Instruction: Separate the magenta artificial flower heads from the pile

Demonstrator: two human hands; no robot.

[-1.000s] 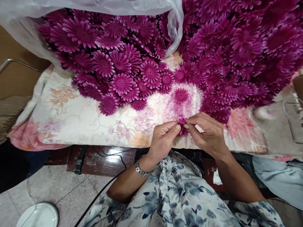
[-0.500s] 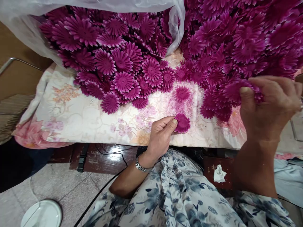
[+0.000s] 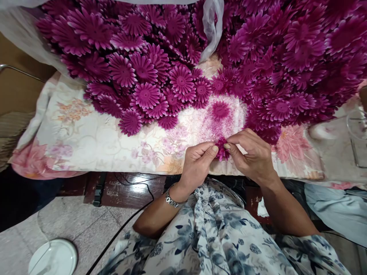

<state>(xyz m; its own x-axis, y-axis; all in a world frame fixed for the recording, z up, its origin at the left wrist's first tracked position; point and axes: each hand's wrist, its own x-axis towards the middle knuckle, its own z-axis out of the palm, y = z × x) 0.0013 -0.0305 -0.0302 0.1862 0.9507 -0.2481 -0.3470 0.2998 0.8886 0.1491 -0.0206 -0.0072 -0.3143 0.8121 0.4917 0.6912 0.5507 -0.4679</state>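
Note:
A small magenta fabric flower is pinched between the fingertips of both hands at the near edge of the table. My left hand grips it from the left, a watch on that wrist. My right hand grips it from the right. Just beyond the hands lies a single loose flower on a patch of magenta dust. Behind it, two big heaps of the same flowers fill the table: the left heap spills from a clear plastic bag, and the right heap lies beside it.
A floral cloth covers the table. A white round plate sits on the tiled floor at lower left. A black cable runs across the floor. A clear glass item stands at the right edge.
My right hand reached out to the right heap half a second ago and has come back. Both hands now pinch the small flower together again, as one second ago.

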